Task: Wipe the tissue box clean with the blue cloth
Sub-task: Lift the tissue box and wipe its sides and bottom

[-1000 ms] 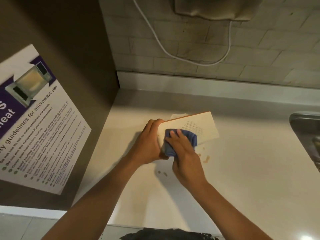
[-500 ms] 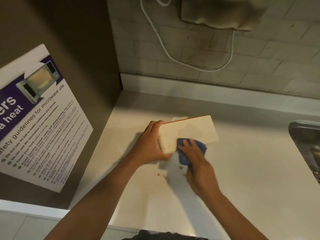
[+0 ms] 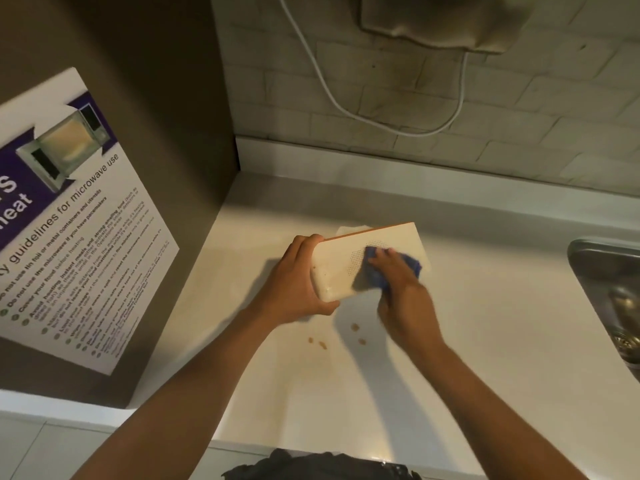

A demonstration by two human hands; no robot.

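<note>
The cream tissue box (image 3: 341, 266) with an orange upper edge is tipped up on the white counter (image 3: 485, 323), its broad dotted face toward me. My left hand (image 3: 294, 282) grips the box's left end. My right hand (image 3: 405, 289) presses the bunched blue cloth (image 3: 377, 271) against the right half of that face; my fingers cover most of the cloth. A white tissue corner (image 3: 351, 230) shows behind the box.
Small brown spots (image 3: 355, 328) mark the counter in front of the box. A brown cabinet side with a microwave safety poster (image 3: 69, 237) stands at the left. A steel sink (image 3: 613, 292) lies at the right. A white cable (image 3: 381, 124) hangs on the tiled wall.
My right hand and the cloth moved from the box's left end, down past its lower edge, then up and right onto the face. The left hand kept its grip.
</note>
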